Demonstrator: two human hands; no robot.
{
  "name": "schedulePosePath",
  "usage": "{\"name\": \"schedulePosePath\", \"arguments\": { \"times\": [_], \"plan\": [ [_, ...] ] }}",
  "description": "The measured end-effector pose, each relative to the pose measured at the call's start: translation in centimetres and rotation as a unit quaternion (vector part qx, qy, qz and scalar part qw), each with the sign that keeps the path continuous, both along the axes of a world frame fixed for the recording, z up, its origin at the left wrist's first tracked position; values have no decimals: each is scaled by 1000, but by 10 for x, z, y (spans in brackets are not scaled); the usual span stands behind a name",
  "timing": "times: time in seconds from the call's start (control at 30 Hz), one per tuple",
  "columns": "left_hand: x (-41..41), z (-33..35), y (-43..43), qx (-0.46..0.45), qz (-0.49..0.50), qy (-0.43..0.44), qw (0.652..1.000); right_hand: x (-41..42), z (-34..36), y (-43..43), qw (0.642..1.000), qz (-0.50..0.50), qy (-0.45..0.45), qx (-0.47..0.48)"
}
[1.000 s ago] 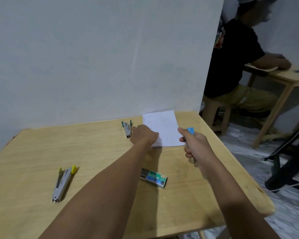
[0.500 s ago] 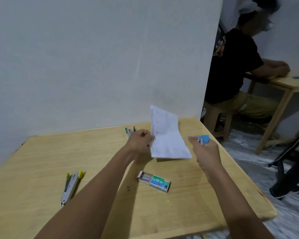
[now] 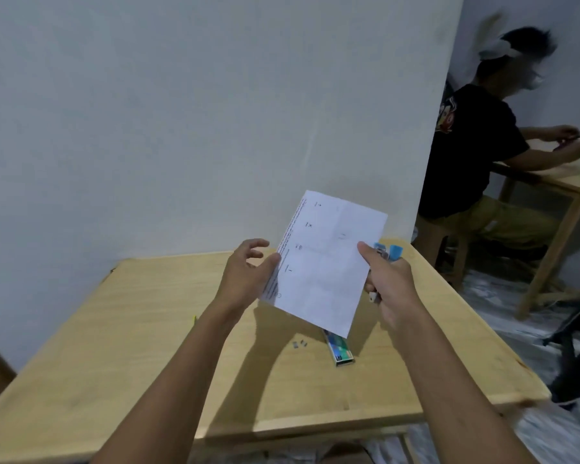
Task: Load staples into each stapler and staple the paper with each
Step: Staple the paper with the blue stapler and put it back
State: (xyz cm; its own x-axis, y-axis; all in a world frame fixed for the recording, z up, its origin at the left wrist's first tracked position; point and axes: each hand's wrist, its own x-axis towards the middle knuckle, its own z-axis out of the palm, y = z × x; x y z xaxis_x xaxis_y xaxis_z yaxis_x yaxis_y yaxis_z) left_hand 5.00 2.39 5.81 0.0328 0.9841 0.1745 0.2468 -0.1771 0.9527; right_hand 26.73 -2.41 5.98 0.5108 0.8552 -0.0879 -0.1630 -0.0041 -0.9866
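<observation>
My left hand (image 3: 246, 274) pinches the left edge of a white printed paper sheet (image 3: 322, 262) and holds it upright above the wooden table (image 3: 141, 329). My right hand (image 3: 387, 279) grips a stapler with blue tips (image 3: 387, 252) at the sheet's right edge. A green staple box (image 3: 339, 349) lies on the table below the paper, partly hidden by it. A few loose staples (image 3: 298, 344) lie left of the box. A yellow tip of another stapler (image 3: 194, 319) peeks out beside my left forearm. The third stapler is hidden.
A grey wall panel (image 3: 181, 112) stands along the table's far edge. At the right a person in a black shirt (image 3: 472, 152) sits on a stool at another wooden table (image 3: 566, 182). A dark chair base (image 3: 576, 333) stands on the floor at the right.
My left hand has lifted the paper higher off the table and turned it to face me. My right hand with the blue stapler has come up to the paper's right edge.
</observation>
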Motion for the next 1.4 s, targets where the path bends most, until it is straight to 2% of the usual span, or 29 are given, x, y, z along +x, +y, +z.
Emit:
{"name": "schedulePosePath", "arguments": {
  "times": [0.07, 0.13, 0.2, 0.27, 0.33, 0.4, 0.47, 0.5, 0.53, 0.63, 0.73, 0.8, 1.0, 1.2, 1.4],
  "plan": [
    [-3, -1, -6, 55, 115, 93, 987, -12, 10, -5, 1000, -18, 15, 21],
    [-2, -1, -18, 70, 176, 114, 975, -26, 18, -11, 999, -30, 28, 33],
    [6, -1, -32, 8, 197, 116, 974, -39, 21, -16, 998, -28, 44, 41],
    [15, -1, -47, -73, 211, 77, 972, -53, 21, -23, 997, -18, 70, 42],
    [25, -1, -58, -131, 210, -13, 969, -66, 19, -30, 994, 4, 106, 36],
    [30, 3, -67, -179, 157, -167, 957, -81, 14, -37, 990, 41, 135, 27],
    [28, 5, -73, -186, 52, -369, 909, -95, 7, -43, 985, 74, 155, 10],
    [26, 9, -77, -172, 9, -428, 887, -100, 4, -47, 983, 91, 158, 2],
    [23, 12, -80, -158, -20, -449, 879, -104, 1, -50, 982, 108, 153, -5],
    [14, 14, -82, -125, -19, -432, 893, -110, -5, -58, 990, 119, 73, -13],
    [1, 12, -80, -117, -12, -426, 897, -107, -7, -61, 998, 60, -9, 25],
    [-9, 11, -82, -113, -51, -408, 904, -99, -6, -61, 998, 51, -5, 40],
    [-26, 12, -84, -142, -121, -343, 920, -77, -4, -61, 993, 114, -4, 27],
    [-16, -1, -92, -169, -107, -360, 911, -87, -10, -61, 995, 72, 42, 56],
    [-21, -8, -92, -154, -89, -358, 917, -88, -19, -62, 994, 101, 27, 27]
  ]
}}
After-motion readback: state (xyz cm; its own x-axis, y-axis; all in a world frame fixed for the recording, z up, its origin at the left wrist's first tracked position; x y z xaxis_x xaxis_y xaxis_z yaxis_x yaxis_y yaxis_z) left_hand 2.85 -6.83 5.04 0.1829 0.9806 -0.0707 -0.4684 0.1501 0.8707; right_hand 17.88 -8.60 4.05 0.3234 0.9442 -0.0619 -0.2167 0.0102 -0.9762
